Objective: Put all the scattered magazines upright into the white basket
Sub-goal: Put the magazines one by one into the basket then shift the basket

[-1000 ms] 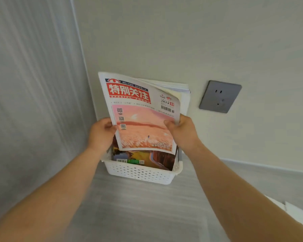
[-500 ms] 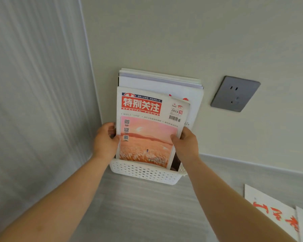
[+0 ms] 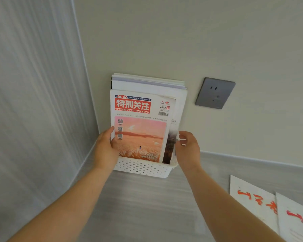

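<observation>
Pink and red on its cover, the pink magazine (image 3: 140, 130) stands upright at the front of the white basket (image 3: 143, 169), its lower edge down behind the perforated front wall and its title band well above the rim. The left hand (image 3: 105, 147) pinches the magazine's left edge just above the rim, thumb laid across the lower left corner of the cover; the fingers behind it are hidden. The right hand (image 3: 188, 149) is at the basket's right end, fingers loosely curled and gripping nothing, just beside the stack; whether it brushes the pages cannot be told.

Directly behind the pink magazine, a dark-covered magazine (image 3: 170, 147) shows as a narrow strip on the right. Behind that, the taller white magazines (image 3: 147, 84) rise highest and lean back against the wall (image 3: 164, 32).

The basket sits on the grey floor (image 3: 147, 206) at its far edge, touching the wall, near the corner where the wall meets a grey ribbed panel (image 3: 33, 102) on the left. A grey wall socket (image 3: 215, 93) is on the wall to the right of the stack, above the skirting.

Near the floor's right edge, well apart from the basket, a white magazine with red brush lettering (image 3: 252, 198) lies flat, and a second white magazine (image 3: 296, 220) lies just beside it, partly cut off by the frame.
</observation>
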A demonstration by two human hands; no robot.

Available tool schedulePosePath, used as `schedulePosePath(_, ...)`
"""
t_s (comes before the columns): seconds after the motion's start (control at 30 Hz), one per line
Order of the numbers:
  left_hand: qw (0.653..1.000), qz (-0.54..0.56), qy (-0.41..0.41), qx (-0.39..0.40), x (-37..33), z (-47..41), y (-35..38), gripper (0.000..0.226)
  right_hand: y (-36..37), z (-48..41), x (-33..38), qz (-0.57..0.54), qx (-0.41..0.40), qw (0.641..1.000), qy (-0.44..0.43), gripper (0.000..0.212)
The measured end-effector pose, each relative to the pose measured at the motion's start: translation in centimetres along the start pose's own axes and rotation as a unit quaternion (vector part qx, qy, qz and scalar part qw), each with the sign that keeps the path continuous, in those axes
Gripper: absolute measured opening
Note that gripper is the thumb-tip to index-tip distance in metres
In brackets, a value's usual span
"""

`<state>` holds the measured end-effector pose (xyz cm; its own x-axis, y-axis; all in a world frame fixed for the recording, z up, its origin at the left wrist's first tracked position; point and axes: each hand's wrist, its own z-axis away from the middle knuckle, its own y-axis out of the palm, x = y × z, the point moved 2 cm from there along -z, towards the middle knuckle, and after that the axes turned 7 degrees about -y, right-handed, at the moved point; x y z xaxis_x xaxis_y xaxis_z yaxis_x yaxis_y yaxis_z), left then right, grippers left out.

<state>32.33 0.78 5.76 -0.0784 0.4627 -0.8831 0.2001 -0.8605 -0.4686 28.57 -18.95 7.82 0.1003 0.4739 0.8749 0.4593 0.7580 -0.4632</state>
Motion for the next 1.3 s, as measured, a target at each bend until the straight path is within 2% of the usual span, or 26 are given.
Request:
schedulePosePath(0.13, 1.0, 0.004, 0.019, -0.007, -0.7, 5.3, 0.8, 0.035, -3.9, 3.1, -2.3, 0.01, -0.012, 1.0, -0.019, 0.034)
schedulePosePath(0.23, 0.997, -0.032, 0.033, 0.066, -0.2, 10.6, 3.2, 0.027, -8.1, 6.0, -5.6, 0.057, -0.026, 0.998, -0.016, 0.032)
schedulePosePath(0.33, 0.982, -0.066, 0.057, 0.171, 0.4, 16.3, 6.6, 0.025, -12.8, 8.7, -9.8, 0.131, -0.039, 0.991, 0.002, 0.031)
schedulePosePath(0.43, 0.968, -0.052, 0.059, 0.239, 0.5, 20.8, 10.0, 0.06, -17.3, 11.4, -14.5, 0.214, -0.033, 0.975, 0.054, 0.03)
schedulePosePath(0.63, 0.926, -0.138, 0.038, 0.348, -0.5, 27.1, 15.2, 0.029, -25.3, 15.9, -21.4, 0.337, -0.029, 0.929, 0.148, 0.034)
schedulePosePath(0.77, 0.905, -0.212, 0.083, 0.359, -2.3, 30.1, 19.3, 0.036, -28.9, 18.3, -25.0, 0.42, 0.016, 0.891, 0.173, 0.05)
schedulePosePath(0.83, 0.894, -0.225, 0.084, 0.379, -3.3, 31.8, 21.5, 0.039, -29.5, 19.4, -26.2, 0.434, 0.04, 0.884, 0.172, 0.063)
schedulePosePath(0.9, 0.885, -0.218, 0.063, 0.406, -4.2, 33.3, 23.7, 0.041, -29.6, 19.8, -27.4, 0.42, 0.057, 0.889, 0.175, 0.084)
schedulePosePath(1.0, 0.879, -0.256, 0.065, 0.397, -5.3, 34.9, 26.4, 0.047, -29.9, 20.0, -27.6, 0.39, 0.075, 0.901, 0.177, 0.077)
schedulePosePath(1.1, 0.892, -0.273, 0.048, 0.356, -6.1, 35.7, 27.9, 0.049, -30.0, 19.8, -27.2, 0.424, 0.09, 0.887, 0.161, 0.093)
schedulePosePath(1.13, 0.9, -0.256, 0.028, 0.351, -6.3, 35.7, 28.2, 0.048, -30.1, 19.7, -27.2, 0.423, 0.092, 0.886, 0.164, 0.091)
schedulePosePath(1.23, 0.924, -0.127, -0.08, 0.351, -6.8, 34.8, 28.5, 0.041, -30.4, 20.0, -27.8, 0.45, 0.094, 0.875, 0.155, 0.061)
schedulePosePath(1.3, 0.919, -0.085, -0.132, 0.362, -7.1, 34.0, 28.8, 0.041, -30.1, 20.2, -28.4, 0.444, 0.113, 0.876, 0.15, 0.072)
